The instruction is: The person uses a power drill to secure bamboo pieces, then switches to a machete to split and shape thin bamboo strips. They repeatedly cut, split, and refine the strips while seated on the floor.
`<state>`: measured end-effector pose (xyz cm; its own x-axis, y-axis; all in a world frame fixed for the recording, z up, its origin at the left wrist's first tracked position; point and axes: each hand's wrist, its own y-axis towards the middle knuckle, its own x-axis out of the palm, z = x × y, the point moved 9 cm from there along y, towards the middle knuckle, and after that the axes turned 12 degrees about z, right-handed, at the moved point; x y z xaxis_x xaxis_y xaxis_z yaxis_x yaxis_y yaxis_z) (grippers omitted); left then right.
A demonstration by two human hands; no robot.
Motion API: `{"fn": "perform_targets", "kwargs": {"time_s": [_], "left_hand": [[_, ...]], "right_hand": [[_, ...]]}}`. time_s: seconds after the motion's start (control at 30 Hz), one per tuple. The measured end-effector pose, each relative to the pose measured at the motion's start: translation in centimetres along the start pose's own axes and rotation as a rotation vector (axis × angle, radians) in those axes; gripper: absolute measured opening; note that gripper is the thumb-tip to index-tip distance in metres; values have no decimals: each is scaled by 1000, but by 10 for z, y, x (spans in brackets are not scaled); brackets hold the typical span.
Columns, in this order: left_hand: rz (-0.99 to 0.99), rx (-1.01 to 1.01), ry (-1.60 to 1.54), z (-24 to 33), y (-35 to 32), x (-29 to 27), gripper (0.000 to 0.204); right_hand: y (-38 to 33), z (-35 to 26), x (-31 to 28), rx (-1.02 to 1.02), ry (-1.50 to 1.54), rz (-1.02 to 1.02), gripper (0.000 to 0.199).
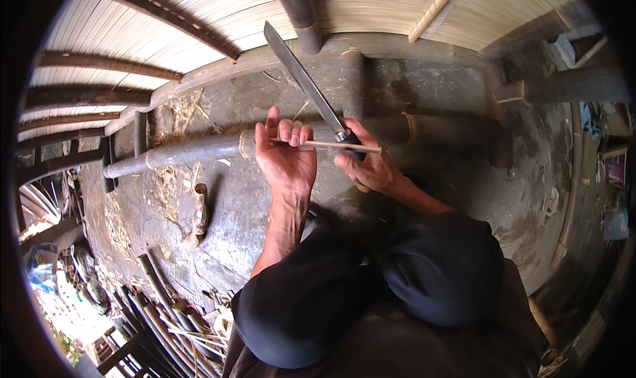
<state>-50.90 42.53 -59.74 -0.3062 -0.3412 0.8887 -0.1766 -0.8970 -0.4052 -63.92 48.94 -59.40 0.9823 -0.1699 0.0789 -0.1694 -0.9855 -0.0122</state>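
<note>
Seen from above, near the middle of the frame: left hand point(286, 158) raised with palm toward the camera, fingers point(291, 131) curled shut around one end of a thin pale bamboo stick point(331, 145). Stick held almost level, running from the left hand toward the right, its free end just past the right hand point(368, 166). Right hand closed tight on the dark handle of a long knife point(301, 76), the blade pointing up and to the left, toward the upper middle of the frame. Base of the blade touching the stick, just beside the left fingertips. Both hands close together, above a thick grey bamboo pole point(192, 154) lying across the floor point(424, 86) from the left side to the centre. Behind, in the upper part, a wall of pale bamboo slats point(371, 7) with dark round crossbars. At the left of the centre, a short piece of bamboo point(200, 209) lying on the floor, with dry shavings point(165, 186) around. In the lower left, a bundle of dark bamboo poles point(159, 312). In the lower middle, knees in dark trousers point(371, 285), forearms coming out above them.
</note>
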Motion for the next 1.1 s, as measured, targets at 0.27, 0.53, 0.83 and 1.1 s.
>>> {"fn": "perform_targets", "kwargs": {"time_s": [0.27,0.53,0.83,1.1], "left_hand": [[90,1047,1571,29,-56,18,45],[-632,759,1901,-26,-74,-13,25],[79,16,1131,-6,-55,-88,31],[56,-119,691,7,-52,-73,41]], "right_hand": [[-9,9,-46,194,-51,67,35],[-28,16,-45,238,-111,2,41],[-75,23,-136,-58,-659,246,47],[-88,33,-137,16,-802,234,47]]}}
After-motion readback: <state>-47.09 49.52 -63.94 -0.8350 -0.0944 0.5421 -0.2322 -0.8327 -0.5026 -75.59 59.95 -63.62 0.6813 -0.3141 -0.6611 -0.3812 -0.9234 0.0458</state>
